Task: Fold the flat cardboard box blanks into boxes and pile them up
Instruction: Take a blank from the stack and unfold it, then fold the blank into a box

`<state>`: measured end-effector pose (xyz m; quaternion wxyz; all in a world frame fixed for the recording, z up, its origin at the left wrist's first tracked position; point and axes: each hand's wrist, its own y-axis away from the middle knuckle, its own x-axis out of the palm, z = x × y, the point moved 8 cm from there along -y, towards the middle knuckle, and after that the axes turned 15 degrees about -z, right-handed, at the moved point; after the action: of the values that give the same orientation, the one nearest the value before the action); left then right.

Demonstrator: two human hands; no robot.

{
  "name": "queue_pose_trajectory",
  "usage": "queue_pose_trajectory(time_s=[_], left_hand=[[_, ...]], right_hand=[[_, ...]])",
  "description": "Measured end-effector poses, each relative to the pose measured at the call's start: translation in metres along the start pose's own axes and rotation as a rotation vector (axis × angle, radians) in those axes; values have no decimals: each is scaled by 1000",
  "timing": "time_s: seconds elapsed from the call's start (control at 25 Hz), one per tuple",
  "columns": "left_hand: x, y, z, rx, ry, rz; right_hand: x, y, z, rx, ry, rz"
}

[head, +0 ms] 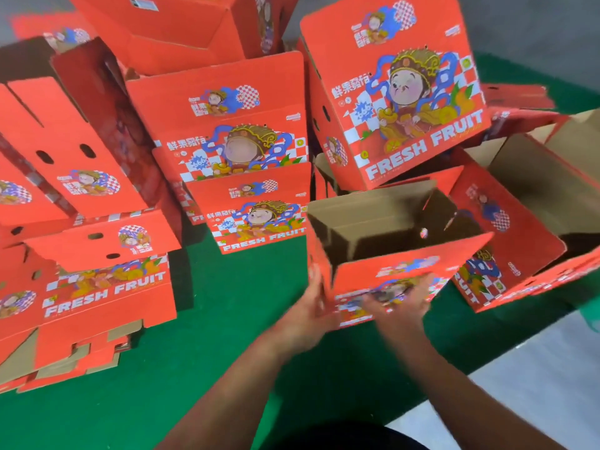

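Observation:
A red printed cardboard box [386, 241] stands open-topped on the green table, its brown inside showing. My left hand [310, 306] grips its near left corner. My right hand [401, 302] is blurred and lies against the near printed wall with fingers spread over it. Behind it a folded "FRESH FRUIT" box [399, 92] sits tilted on other boxes. More folded boxes [233, 141] are piled in the middle and at the left [81, 177]. Flat blanks [71, 355] lie stacked at the lower left.
Another open box [519, 228] lies on its side at the right, touching the one I hold. The green table surface [201, 336] shows between the piles and me. A pale floor [535, 378] runs along the table's right edge.

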<state>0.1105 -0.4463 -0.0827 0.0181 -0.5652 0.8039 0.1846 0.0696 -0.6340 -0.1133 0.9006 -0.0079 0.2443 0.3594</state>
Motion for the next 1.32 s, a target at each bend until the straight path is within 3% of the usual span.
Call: queue_pose_trajectory(time_s=[0.12, 0.2, 0.52, 0.64, 0.72, 0.92, 1.0, 1.08, 1.16, 1.24, 1.32], left_hand=[[40, -24, -13, 40, -287, 154], [40, -36, -19, 68, -352, 105], [-4, -27, -4, -209, -135, -113], [2, -25, -45, -35, 185, -172], [11, -34, -69, -7, 315, -187], [40, -44, -71, -88, -7, -68], [36, -42, -52, -118, -51, -105], [21, -40, -31, -163, -57, -169], [1, -36, -15, -187, -48, -271], [-19, -29, 2, -230, 22, -378], [-40, -18, 20, -317, 153, -472]], right_hand=[[37, 10, -15, -5, 128, 152], [24, -22, -15, 144, 31, 5], [28, -43, -19, 79, 8, -127], [35, -43, -28, 133, -75, -69], [42, -41, -21, 49, -117, -51], [49, -51, -14, 55, -158, -60], [52, -50, -11, 83, -197, -42], [56, -39, -11, 210, -206, -82], [68, -20, -18, 505, -234, -78], [97, 15, -11, 825, -353, 106], [130, 59, 11, 906, -425, 350]])
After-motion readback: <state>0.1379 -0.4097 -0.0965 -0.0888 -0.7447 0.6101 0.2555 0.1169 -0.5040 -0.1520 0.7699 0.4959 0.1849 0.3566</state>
